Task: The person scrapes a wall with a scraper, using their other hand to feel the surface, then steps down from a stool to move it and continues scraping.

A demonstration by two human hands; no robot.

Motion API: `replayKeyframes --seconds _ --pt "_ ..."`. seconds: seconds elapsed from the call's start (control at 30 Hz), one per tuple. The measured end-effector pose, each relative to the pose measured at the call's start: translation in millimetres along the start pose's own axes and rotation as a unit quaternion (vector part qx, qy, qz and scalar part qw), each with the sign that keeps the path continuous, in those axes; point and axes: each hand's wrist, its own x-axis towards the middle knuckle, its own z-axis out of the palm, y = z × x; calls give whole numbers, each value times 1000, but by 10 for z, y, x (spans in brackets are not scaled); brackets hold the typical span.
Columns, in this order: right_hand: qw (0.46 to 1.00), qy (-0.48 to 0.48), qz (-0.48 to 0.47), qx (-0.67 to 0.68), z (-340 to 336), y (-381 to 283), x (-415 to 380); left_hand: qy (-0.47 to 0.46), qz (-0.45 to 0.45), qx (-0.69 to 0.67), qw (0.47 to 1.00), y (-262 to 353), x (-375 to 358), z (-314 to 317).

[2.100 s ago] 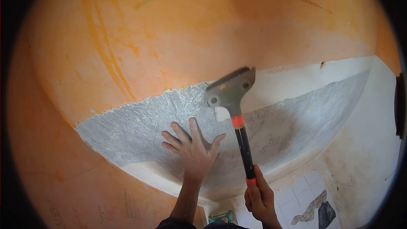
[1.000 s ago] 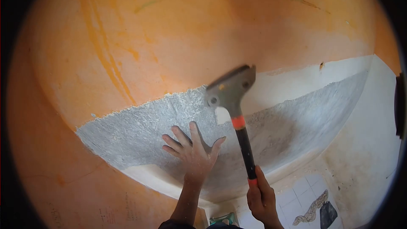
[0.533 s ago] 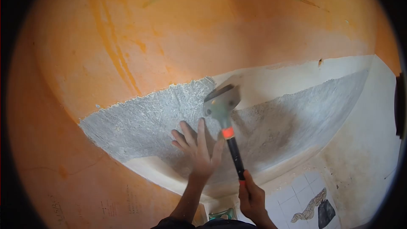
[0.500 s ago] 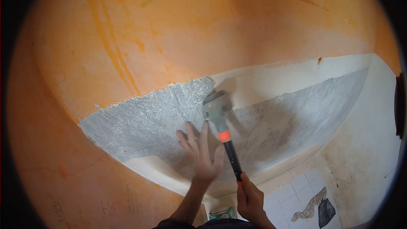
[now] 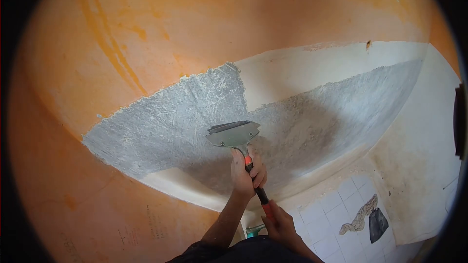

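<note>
A long-handled scraper (image 5: 236,135) with a wide metal head and a black and red handle is in front of the rough grey patch of wall (image 5: 170,122). My left hand (image 5: 247,173) is wrapped round the upper handle, just below the head. Lower down, my right hand (image 5: 280,223) grips the red end of the handle. Orange paint (image 5: 195,24) lies above the grey patch, and a smooth whitish band (image 5: 302,70) borders it at the upper right. Whether the blade touches the wall cannot be made out.
White floor tiles (image 5: 324,219) show at the lower right, with a crumpled patterned cloth (image 5: 360,216) and a black bag (image 5: 378,225) on them. A green object (image 5: 255,230) is partly visible below my hands. A dark object (image 5: 459,122) stands at the right edge.
My left hand, open and off the tool before, has closed round the upper handle. The scraper head has moved down and left and turned. The view has shifted slightly.
</note>
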Motion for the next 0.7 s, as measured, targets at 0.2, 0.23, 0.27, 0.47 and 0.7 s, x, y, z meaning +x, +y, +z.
replayKeyframes --seconds 0.2,0.23,0.27,0.47,0.7 --pt "975 5 116 190 130 21 -125 -59 14 11 998 84 69 59" --pt "973 -2 120 197 134 -3 -129 -76 22 8 997 105 84 72" --pt "973 3 119 198 130 -45 -125 -80 20 11 997 108 84 63" --pt "973 -17 135 184 -38 -418 -92 -115 21 -65 991 133 69 113" --pt "974 -24 139 177 -230 -576 71 -105 51 -83 990 173 114 231"
